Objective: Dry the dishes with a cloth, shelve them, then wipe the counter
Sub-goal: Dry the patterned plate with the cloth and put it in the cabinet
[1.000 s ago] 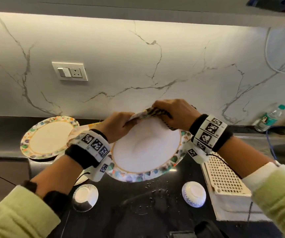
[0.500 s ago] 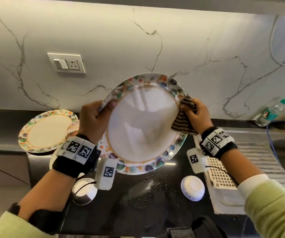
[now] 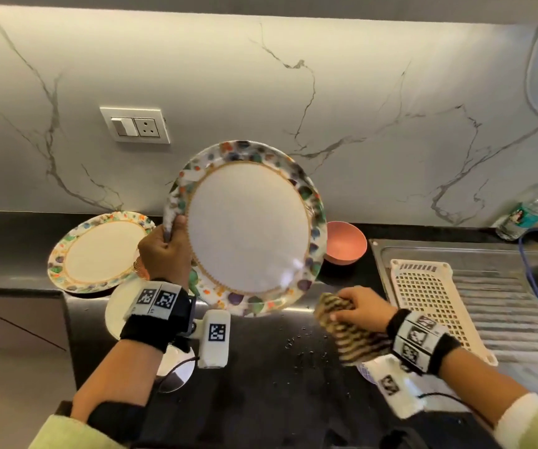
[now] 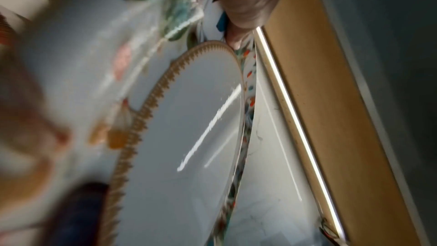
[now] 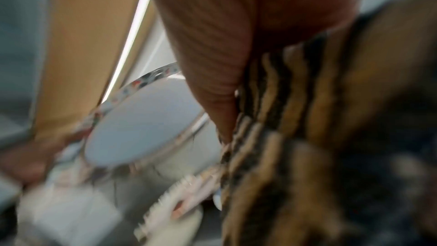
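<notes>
My left hand (image 3: 165,246) grips the left rim of a large white plate with a colourful speckled border (image 3: 248,228), held tilted up above the black counter (image 3: 261,384). The same plate (image 4: 189,128) fills the left wrist view, with my thumb on its rim. My right hand (image 3: 355,311) holds a bunched brown-and-black striped cloth (image 3: 348,332) low at the right, apart from the plate. In the right wrist view, blurred, the cloth (image 5: 283,137) hangs under my palm and the plate (image 5: 141,122) shows beyond it.
A second speckled plate (image 3: 99,251) lies at the left, a pink bowl (image 3: 345,243) behind the held plate. A white perforated drying tray (image 3: 429,303) sits on the steel drainboard at the right. Water drops (image 3: 296,341) dot the counter. A steel lid (image 3: 176,374) lies under my left wrist, a water bottle (image 3: 526,212) at the far right.
My right hand has left the plate's right edge and dropped low with the cloth. My left hand alone now holds the plate, tilted further up.
</notes>
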Demonstrator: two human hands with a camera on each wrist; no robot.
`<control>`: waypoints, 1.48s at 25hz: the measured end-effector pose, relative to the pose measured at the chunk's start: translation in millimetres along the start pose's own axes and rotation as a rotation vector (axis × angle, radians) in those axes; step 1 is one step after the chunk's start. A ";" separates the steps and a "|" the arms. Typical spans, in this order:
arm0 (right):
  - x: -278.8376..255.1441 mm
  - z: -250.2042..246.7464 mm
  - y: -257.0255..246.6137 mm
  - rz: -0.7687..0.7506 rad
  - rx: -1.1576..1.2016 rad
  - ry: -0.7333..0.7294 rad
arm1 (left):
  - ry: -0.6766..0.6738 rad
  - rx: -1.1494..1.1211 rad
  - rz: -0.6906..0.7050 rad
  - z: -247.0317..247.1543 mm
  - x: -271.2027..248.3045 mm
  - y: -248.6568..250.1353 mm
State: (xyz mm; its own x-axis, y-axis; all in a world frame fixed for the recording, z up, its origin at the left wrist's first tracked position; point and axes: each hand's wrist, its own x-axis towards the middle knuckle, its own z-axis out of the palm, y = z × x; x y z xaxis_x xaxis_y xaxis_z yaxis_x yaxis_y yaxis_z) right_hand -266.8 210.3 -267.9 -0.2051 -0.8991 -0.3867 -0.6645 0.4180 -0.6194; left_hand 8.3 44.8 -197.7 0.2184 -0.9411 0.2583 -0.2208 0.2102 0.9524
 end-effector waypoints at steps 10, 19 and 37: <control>-27.7 -40.4 -45.0 -0.594 -0.943 0.322 | -0.084 -0.036 -0.256 14.6 -2.1 7.1; -23.9 -43.6 -47.5 -0.869 -0.800 0.651 | -0.284 -0.123 -0.552 17.6 21.0 11.7; -48.2 -55.2 -64.2 -1.051 -0.762 0.814 | -0.737 0.516 1.469 -22.0 3.6 4.5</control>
State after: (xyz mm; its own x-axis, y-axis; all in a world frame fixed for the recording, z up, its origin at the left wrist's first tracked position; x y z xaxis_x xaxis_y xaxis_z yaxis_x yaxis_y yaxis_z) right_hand -253.9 219.7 -171.8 0.4215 -0.6676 0.6137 -0.9033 -0.3684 0.2198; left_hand 29.0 48.2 -189.0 -0.8455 0.0014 0.5340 -0.1113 0.9776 -0.1789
